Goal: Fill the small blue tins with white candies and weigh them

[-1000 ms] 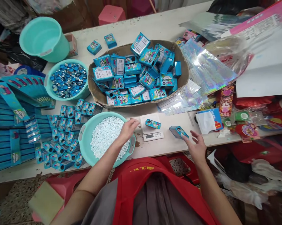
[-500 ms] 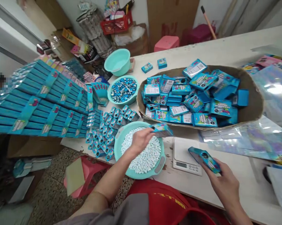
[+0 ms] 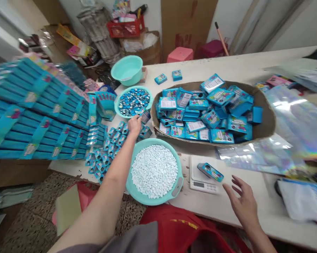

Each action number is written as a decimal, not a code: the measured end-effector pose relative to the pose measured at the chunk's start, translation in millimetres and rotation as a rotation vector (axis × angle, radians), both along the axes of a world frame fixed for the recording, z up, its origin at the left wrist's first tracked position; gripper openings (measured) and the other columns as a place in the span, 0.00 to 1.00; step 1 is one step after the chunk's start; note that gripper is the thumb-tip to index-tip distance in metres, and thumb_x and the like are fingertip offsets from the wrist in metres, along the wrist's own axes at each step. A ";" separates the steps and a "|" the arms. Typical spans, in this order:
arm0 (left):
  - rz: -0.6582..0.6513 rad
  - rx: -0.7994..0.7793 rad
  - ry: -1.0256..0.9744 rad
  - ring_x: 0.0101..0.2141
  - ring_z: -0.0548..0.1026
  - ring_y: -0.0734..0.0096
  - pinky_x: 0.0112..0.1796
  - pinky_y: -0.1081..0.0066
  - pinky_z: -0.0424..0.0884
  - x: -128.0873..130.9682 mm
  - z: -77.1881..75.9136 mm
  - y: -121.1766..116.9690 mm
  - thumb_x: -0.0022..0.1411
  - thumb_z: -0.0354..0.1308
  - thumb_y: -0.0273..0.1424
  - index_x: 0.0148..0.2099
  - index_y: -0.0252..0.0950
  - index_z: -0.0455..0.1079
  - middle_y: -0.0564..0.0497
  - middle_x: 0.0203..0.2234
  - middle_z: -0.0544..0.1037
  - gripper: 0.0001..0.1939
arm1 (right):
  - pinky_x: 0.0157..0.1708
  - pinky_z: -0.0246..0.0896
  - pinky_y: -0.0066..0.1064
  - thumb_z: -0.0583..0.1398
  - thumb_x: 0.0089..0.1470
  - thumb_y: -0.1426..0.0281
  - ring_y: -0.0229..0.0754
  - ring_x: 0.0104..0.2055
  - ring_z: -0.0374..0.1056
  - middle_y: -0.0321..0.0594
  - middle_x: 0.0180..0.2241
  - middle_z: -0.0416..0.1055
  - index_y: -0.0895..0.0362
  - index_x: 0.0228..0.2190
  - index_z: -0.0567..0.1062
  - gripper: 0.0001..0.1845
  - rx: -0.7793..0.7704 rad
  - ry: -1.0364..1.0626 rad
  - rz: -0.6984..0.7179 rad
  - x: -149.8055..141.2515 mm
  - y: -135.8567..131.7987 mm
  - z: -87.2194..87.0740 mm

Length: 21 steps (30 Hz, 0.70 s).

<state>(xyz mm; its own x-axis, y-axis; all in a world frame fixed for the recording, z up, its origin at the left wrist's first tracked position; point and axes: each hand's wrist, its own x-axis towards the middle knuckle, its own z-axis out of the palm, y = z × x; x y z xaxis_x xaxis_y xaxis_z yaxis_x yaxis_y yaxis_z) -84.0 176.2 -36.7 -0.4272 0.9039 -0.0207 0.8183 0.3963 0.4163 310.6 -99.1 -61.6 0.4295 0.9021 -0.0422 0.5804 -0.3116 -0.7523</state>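
Observation:
My left hand (image 3: 135,123) reaches to the near rim of a turquoise bowl (image 3: 117,105) of shiny blue-wrapped sweets (image 3: 134,101). Its fingers are closed on a small blue carton (image 3: 145,116), partly hidden and blurred. Rows of upright blue cartons (image 3: 112,140) stand just beneath that arm. On the white kitchen scale (image 3: 196,175) lies another blue carton (image 3: 211,172), tilted, with a round hole in its face. My right hand (image 3: 241,198) is just right of this carton, fingers spread, holding nothing. Between the hands, a turquoise basin (image 3: 132,193) holds white pellet sweets (image 3: 154,172).
A long cardboard box (image 3: 270,112) full of blue cartons lies behind the scale. Stacked blue display packs (image 3: 42,116) rise at left. Glossy film sheets (image 3: 292,116) cover the right side. Another turquoise bowl (image 3: 126,68) and two cartons sit farther back.
My left hand has moved from above the white sweets, back and left to the blue sweets' bowl. My right hand has let go of its carton, which now lies on the scale.

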 end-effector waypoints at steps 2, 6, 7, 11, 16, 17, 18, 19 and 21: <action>-0.049 -0.090 0.007 0.42 0.73 0.59 0.38 0.69 0.62 4.6 -15.9 6.9 0.61 0.53 0.34 0.45 0.37 0.75 0.43 0.40 0.78 0.14 | 0.43 0.68 0.48 0.58 0.49 0.51 0.51 0.45 0.67 0.48 0.44 0.66 0.56 0.47 0.69 0.29 0.031 0.001 -0.015 2.9 -6.7 3.3; -0.107 -0.151 -0.055 0.38 0.70 0.60 0.36 0.69 0.61 6.4 -37.7 9.4 0.56 0.57 0.30 0.37 0.33 0.74 0.43 0.32 0.76 0.08 | 0.43 0.68 0.48 0.56 0.52 0.54 0.49 0.45 0.67 0.49 0.44 0.67 0.56 0.45 0.69 0.24 0.013 0.011 -0.089 10.2 -15.8 6.1; -0.085 -0.113 -0.124 0.36 0.70 0.62 0.35 0.70 0.61 5.6 -38.9 8.1 0.55 0.58 0.29 0.34 0.33 0.73 0.45 0.28 0.75 0.05 | 0.43 0.68 0.48 0.55 0.52 0.55 0.49 0.45 0.67 0.49 0.44 0.67 0.57 0.45 0.70 0.23 0.004 0.016 -0.109 12.1 -17.2 6.0; 0.084 0.019 -0.504 0.22 0.60 0.76 0.24 0.76 0.55 2.7 -26.4 -13.2 0.57 0.57 0.31 0.27 0.35 0.63 0.56 0.17 0.60 0.08 | 0.44 0.67 0.47 0.54 0.53 0.53 0.49 0.45 0.68 0.51 0.44 0.69 0.58 0.43 0.71 0.25 -0.032 0.040 -0.155 17.1 -19.4 3.7; 0.103 -0.180 -1.140 0.15 0.52 0.85 0.17 0.80 0.45 15.0 -9.3 -82.7 0.55 0.58 0.37 0.28 0.35 0.60 0.59 0.18 0.60 0.13 | 0.46 0.65 0.47 0.54 0.54 0.53 0.49 0.47 0.67 0.52 0.46 0.70 0.59 0.44 0.71 0.25 -0.054 0.095 -0.116 13.0 -13.1 -1.3; 0.098 -0.218 -1.225 0.15 0.54 0.86 0.16 0.81 0.45 20.9 -9.8 -98.4 0.52 0.61 0.37 0.29 0.34 0.61 0.58 0.18 0.62 0.14 | 0.46 0.65 0.47 0.54 0.54 0.53 0.49 0.48 0.67 0.52 0.46 0.70 0.59 0.44 0.71 0.25 -0.049 0.104 -0.098 11.0 -10.8 -2.0; 0.088 -0.255 -1.259 0.15 0.55 0.86 0.16 0.81 0.45 27.4 -11.5 -113.1 0.49 0.63 0.37 0.29 0.34 0.62 0.57 0.19 0.63 0.15 | 0.46 0.65 0.47 0.54 0.54 0.53 0.49 0.48 0.67 0.52 0.46 0.70 0.59 0.44 0.70 0.25 -0.042 0.114 -0.078 8.6 -8.3 -2.6; 0.078 -0.293 -1.269 0.15 0.57 0.86 0.16 0.81 0.45 34.3 -14.0 -126.2 0.46 0.65 0.37 0.29 0.33 0.63 0.57 0.19 0.64 0.16 | 0.47 0.65 0.47 0.54 0.54 0.53 0.49 0.48 0.67 0.51 0.46 0.70 0.58 0.44 0.70 0.24 -0.034 0.125 -0.058 6.0 -5.6 -3.5; 0.052 -0.361 -1.250 0.15 0.58 0.84 0.16 0.81 0.45 47.3 -20.4 -146.4 0.43 0.65 0.38 0.28 0.33 0.64 0.56 0.19 0.65 0.16 | 0.47 0.65 0.47 0.56 0.53 0.53 0.49 0.49 0.66 0.51 0.47 0.69 0.58 0.46 0.69 0.25 -0.011 0.145 -0.022 0.5 0.5 -6.6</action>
